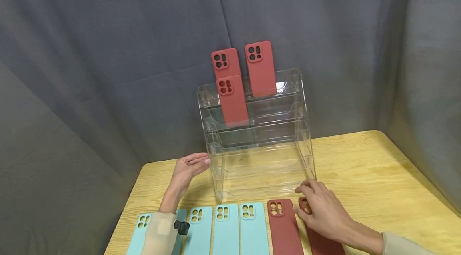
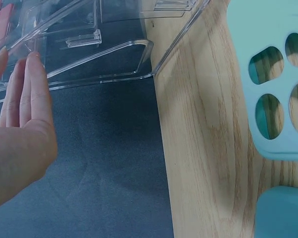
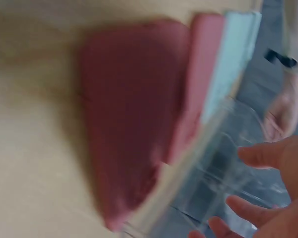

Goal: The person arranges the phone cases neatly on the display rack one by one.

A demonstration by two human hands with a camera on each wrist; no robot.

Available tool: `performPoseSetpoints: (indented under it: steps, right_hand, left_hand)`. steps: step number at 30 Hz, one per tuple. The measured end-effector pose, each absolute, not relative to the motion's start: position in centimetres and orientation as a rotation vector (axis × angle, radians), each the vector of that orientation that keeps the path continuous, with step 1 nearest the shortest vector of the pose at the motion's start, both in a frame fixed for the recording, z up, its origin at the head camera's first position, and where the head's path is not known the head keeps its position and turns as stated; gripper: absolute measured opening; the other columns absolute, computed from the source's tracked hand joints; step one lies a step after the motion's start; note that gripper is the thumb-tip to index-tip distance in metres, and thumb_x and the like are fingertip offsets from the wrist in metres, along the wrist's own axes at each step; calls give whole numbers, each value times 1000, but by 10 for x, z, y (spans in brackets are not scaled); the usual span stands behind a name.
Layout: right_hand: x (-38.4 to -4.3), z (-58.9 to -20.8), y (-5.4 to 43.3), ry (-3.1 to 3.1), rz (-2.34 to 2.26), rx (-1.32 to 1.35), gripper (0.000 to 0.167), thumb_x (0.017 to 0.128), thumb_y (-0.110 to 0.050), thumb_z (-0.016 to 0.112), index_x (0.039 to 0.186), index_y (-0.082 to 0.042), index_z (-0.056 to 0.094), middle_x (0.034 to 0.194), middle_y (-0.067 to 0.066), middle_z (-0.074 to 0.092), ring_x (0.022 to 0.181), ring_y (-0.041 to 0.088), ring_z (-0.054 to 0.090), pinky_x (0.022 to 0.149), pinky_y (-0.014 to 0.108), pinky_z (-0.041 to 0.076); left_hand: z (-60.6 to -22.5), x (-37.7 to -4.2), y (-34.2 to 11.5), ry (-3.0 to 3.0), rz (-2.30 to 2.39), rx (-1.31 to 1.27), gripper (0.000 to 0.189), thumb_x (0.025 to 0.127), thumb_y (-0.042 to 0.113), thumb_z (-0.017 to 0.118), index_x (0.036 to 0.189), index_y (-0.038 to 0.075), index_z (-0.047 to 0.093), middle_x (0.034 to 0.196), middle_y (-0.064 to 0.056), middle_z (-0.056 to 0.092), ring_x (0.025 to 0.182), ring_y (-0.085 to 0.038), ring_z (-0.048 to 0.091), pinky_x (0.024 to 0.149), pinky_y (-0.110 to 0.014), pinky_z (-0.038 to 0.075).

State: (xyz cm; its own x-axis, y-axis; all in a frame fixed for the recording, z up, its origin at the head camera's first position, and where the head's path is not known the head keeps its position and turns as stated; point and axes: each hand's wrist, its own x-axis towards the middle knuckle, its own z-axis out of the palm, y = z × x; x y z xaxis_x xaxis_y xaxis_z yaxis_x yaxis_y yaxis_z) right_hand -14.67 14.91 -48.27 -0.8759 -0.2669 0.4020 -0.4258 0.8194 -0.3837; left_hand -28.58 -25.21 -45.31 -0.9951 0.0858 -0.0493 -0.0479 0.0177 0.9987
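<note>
A clear tiered acrylic stand [image 1: 259, 159] stands mid-table with three red phone cases [image 1: 233, 101] propped in its upper tiers. My left hand [image 1: 189, 167] is flat, its straight fingers [image 2: 25, 84] against the stand's left wall [image 2: 89, 54]. My right hand [image 1: 317, 207] lies over the top end of the rightmost red case [image 1: 317, 243]. Its fingers are loosely curled, with their tips by the stand's front edge. In the blurred right wrist view those fingers [image 3: 268, 153] hang free before the stand [image 3: 203, 163], beyond the red case [image 3: 129, 114].
Along the front of the wooden table [image 1: 378, 175] lies a row of several teal cases [image 1: 227, 231] and another red case [image 1: 284, 227]. One teal case [image 2: 273, 74] shows close to the left wrist. A grey curtain [image 1: 108, 67] hangs behind.
</note>
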Motion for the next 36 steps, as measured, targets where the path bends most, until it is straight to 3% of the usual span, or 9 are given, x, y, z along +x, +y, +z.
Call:
performPoseSetpoints:
  steps: [4,9,11,24,36]
  right_hand:
    - [-139,-502,154,-2775,607,486,38,79,-29,93,108,-19,70,114,5,64,103,31,63,67,41,53]
    - [-133,-521,157,-2899,534,405,58,80,-38,91,129,-16,68,129,11,62,122,43,58,76,61,55]
    - [-132,-526,158,-2916,524,388,61,81,-39,90,133,-16,67,133,10,61,125,44,56,77,63,54]
    - [-139,-528,160,-2954,493,425,69,83,-42,88,140,-10,64,139,17,61,121,52,58,76,69,55]
    - [-145,-522,160,-3012,478,460,72,84,-44,87,141,-7,63,135,18,64,113,51,62,72,62,57]
  left_hand:
    - [-452,-286,-253,2166,2140,40,43,95,6,77,134,-8,64,118,-10,79,106,-17,78,98,-31,65]
    - [-453,-285,-252,2152,2135,33,43,96,4,76,135,-8,63,112,-2,80,102,-12,79,98,-31,65]
    - [-453,-285,-251,2150,2139,29,43,95,4,76,135,-8,64,110,-1,80,101,-12,79,98,-31,65]
    - [-454,-285,-253,2166,2136,38,43,95,5,77,134,-7,65,121,-12,78,102,-12,79,99,-32,64]
    - [-454,-285,-253,2172,2136,38,42,95,5,77,134,-7,65,114,-5,80,103,-13,78,99,-32,64]
